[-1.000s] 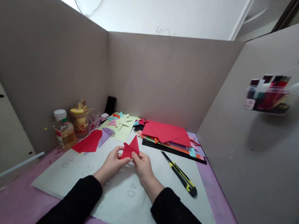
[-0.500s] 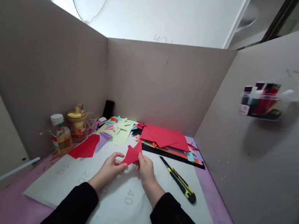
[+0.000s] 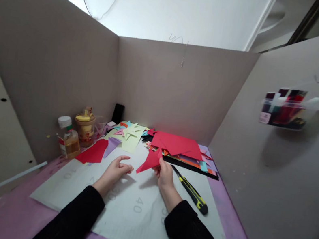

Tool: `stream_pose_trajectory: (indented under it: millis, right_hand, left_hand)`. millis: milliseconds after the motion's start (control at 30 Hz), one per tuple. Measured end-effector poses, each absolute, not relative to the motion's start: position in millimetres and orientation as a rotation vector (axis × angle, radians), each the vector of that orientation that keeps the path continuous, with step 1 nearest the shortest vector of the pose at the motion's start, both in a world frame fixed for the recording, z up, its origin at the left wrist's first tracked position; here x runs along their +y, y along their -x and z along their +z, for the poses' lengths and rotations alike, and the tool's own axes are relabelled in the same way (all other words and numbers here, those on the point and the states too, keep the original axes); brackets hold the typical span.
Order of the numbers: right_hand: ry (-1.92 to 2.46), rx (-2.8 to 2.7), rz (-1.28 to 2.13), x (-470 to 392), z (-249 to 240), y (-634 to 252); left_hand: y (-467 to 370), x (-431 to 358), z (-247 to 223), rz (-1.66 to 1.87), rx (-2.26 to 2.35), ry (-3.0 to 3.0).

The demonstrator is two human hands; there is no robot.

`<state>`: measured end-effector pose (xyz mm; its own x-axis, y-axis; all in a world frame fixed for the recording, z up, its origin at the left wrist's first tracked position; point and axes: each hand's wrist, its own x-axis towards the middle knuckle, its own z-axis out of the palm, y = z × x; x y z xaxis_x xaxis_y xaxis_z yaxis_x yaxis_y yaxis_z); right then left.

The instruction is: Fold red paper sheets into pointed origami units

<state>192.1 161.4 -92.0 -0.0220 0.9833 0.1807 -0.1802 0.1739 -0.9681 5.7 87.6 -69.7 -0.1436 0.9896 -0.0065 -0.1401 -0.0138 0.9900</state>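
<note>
Pinched in my right hand is a folded piece of red paper with pointed corners, raised a little above the white mat. My left hand hovers to its left, apart from the paper, its thumb and fingers spread and nothing in them. To the right of my right hand lies a black and yellow utility knife, its tip pointing away from me. A flat red paper piece and a purple paper piece rest beyond my left hand.
At the back right sits a stack of red paper over other coloured sheets. Folded paper stars lie at the back left. A bottle, a brown jar and a black phone stand along the left. Grey partitions enclose the desk.
My left hand has let go of the red paper and moved slightly left. My right hand has carried the paper to the right. The view has shifted a little.
</note>
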Motion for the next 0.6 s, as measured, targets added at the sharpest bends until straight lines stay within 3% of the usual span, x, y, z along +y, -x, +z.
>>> stream_pose_trajectory:
  millis: [333, 600]
  right_hand:
    - [0.808, -1.625, 1.421, 135, -86, -180]
    - [0.761, -1.696, 1.379, 132, -83, -179]
  left_hand:
    - [-8, 86, -71, 1.33, 1.071, -1.001]
    - [-11, 84, -71, 1.318, 1.091, -1.065]
